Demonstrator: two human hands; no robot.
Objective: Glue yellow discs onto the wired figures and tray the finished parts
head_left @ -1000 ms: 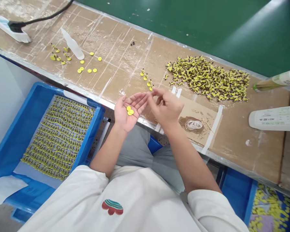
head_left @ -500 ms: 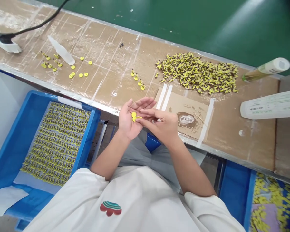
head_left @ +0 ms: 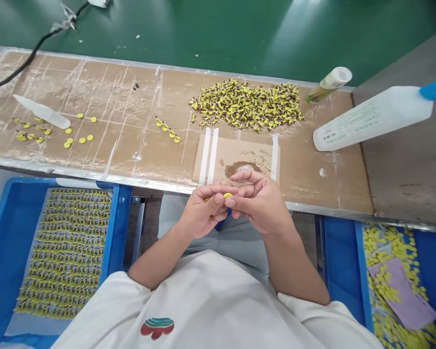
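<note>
My left hand (head_left: 202, 212) is closed, its thumb and index finger at a small round yellow disc (head_left: 227, 195). My right hand (head_left: 263, 203) pinches the same disc from the other side, thumb tip against it. A sliver of another yellow disc (head_left: 207, 199) shows between my left fingers; the rest inside that hand is hidden. Just beyond the hands lies a taped cardboard sheet (head_left: 236, 148) with a wet brown patch and a clear blob of what looks like glue (head_left: 245, 168). A thin stick (head_left: 266, 166) rests on it.
A pile of small yellow-and-black pieces (head_left: 247, 104) lies at the back. Discs with black parts stand in a short row (head_left: 168, 130). Left are loose discs (head_left: 82, 140) and a white pointed tool (head_left: 43, 111). Blue trays (head_left: 116, 228) flank me; a white bottle (head_left: 374, 118) leans right.
My left hand was open, palm up with several yellow discs; its fingers are now closed. Both hands now meet at one disc. The view has shifted right.
</note>
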